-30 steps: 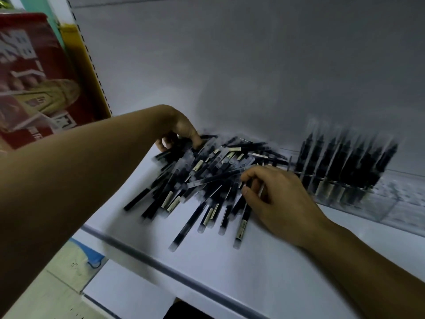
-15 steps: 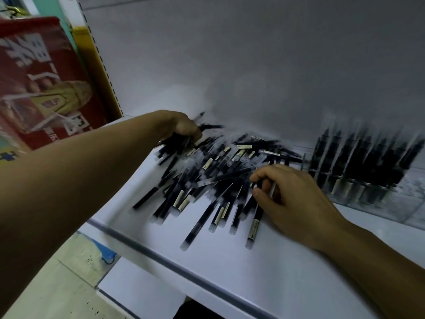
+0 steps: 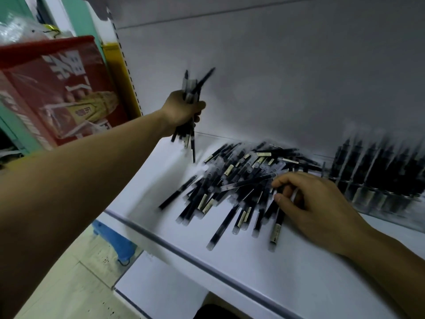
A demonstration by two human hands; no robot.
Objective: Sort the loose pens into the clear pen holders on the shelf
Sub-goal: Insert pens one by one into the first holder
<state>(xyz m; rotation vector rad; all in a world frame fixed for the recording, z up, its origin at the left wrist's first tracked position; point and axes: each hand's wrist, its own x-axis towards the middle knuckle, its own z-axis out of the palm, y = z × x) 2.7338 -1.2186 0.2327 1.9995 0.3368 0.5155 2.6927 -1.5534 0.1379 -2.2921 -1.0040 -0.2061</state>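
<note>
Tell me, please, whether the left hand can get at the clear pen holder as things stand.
Probably not directly: the left hand holds a bundle of pens far left, and the right hand lies between it and the clear pen holder.

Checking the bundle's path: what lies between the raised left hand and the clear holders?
Head view: the loose pens piled on the shelf, the right hand pinching some at their right edge.

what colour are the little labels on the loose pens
Cream to pale beige labels on the black loose pens; clearest in the head view.
</note>
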